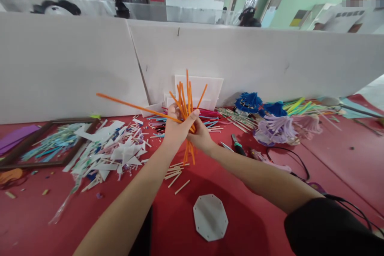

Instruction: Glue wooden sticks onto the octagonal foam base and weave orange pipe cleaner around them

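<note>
A bundle of orange pipe cleaners [189, 96] stands roughly upright between my two hands, above the red table. My left hand [177, 126] is closed round it from the left, and one long stem sticks out far to the left from there. Closed on the bundle's lower right side is my right hand [201, 133]. The lower ends of the stems show beneath both hands, while the fingers partly hide the middle. Nearer to me lies a white octagonal board [211, 217] with small holes near its rim. Short wooden sticks [173, 173] are scattered below the bundle.
White scraps [123, 150] and a brown frame [36, 164] cover the left side. A utility knife [238, 147], a pink glue gun [271, 162] with a cable, and blue [247, 102] and lilac pipe-cleaner pieces [277, 128] lie right. A white partition [255, 56] stands behind.
</note>
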Demonstrator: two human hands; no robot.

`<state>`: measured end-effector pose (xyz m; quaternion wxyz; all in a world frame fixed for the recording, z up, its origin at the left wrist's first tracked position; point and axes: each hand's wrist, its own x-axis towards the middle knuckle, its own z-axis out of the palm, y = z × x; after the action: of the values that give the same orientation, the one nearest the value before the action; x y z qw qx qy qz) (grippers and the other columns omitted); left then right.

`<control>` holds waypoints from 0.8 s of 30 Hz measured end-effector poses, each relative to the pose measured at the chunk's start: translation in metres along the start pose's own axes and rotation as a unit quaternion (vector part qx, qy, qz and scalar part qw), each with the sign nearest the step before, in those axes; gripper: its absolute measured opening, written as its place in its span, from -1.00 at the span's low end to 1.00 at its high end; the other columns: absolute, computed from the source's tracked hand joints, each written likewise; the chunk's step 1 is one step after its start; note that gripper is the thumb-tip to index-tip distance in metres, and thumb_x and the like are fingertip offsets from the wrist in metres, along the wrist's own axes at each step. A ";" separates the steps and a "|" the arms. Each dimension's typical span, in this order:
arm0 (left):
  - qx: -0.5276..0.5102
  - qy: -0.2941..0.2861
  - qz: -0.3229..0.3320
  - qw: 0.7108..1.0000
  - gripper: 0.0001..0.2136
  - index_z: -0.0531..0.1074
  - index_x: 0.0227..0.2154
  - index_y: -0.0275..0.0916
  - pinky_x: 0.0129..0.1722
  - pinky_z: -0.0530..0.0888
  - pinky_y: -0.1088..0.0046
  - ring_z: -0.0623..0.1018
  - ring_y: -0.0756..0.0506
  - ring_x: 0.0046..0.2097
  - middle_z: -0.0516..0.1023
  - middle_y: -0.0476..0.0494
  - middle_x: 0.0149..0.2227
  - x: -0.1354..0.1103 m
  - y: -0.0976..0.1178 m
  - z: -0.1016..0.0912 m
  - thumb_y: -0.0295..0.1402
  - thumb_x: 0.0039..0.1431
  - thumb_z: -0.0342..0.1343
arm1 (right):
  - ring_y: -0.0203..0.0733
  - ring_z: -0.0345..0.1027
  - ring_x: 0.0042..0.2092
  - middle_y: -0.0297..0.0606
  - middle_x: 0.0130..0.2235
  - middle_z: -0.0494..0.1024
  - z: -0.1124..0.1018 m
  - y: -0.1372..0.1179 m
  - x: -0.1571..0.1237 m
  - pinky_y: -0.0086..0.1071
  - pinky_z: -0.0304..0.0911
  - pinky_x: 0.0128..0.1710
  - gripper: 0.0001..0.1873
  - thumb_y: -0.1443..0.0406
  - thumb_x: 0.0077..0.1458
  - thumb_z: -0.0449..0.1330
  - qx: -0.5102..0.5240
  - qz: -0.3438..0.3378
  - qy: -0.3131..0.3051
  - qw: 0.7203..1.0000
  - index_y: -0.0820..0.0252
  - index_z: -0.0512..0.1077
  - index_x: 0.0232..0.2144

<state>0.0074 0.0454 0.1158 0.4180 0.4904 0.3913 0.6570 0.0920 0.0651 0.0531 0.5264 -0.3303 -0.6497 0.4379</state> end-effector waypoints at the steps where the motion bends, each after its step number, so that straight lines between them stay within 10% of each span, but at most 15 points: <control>1: -0.001 -0.007 -0.001 1.000 -0.61 0.30 -0.21 -0.22 -0.19 0.45 0.30 0.55 -0.10 -0.24 0.53 -0.11 -0.30 0.000 0.001 -0.001 -0.26 -0.08 0.30 | -0.17 0.38 -0.14 -0.21 -0.19 0.46 0.001 0.001 0.000 -0.29 0.35 -0.13 -0.54 0.27 -0.12 0.15 0.009 -0.008 -0.002 1.000 0.18 0.19 -0.10; 8: 0.016 -0.042 0.012 0.999 -0.37 0.28 -0.09 -0.17 -0.24 0.50 0.28 0.56 -0.10 -0.30 0.52 -0.03 -0.35 0.001 0.012 -0.004 -0.33 -0.29 0.41 | -0.21 0.36 -0.31 -0.29 -0.35 0.44 -0.002 -0.004 0.007 -0.32 0.37 -0.29 -0.76 0.30 -0.10 0.16 0.023 -0.033 -0.008 0.999 0.19 0.28 -0.30; 15: 0.035 -0.044 0.056 0.997 -0.24 0.18 0.02 -0.13 -0.14 0.51 0.21 0.59 -0.11 -0.25 0.54 -0.07 -0.26 0.002 0.009 -0.004 -0.43 -0.29 0.41 | -0.08 0.40 -0.14 -0.20 -0.21 0.50 0.000 -0.016 0.012 -0.26 0.38 -0.17 -0.48 0.20 -0.18 0.31 0.031 -0.062 -0.061 0.996 0.19 0.34 -0.11; 24: 0.037 0.020 0.096 0.995 -0.41 0.27 -0.10 -0.16 -0.33 0.50 0.39 0.52 -0.01 -0.45 0.42 0.13 -0.49 -0.004 0.009 0.012 -0.47 -0.26 0.38 | -0.08 0.39 -0.18 -0.23 -0.28 0.52 0.001 0.005 0.009 -0.24 0.36 -0.19 -0.54 0.09 -0.01 0.20 -0.018 -0.079 -0.043 0.996 0.23 0.37 -0.10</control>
<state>0.0184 0.0398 0.1258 0.3268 0.5278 0.3751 0.6884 0.0891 0.0748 0.0523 0.5247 -0.2680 -0.7036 0.3972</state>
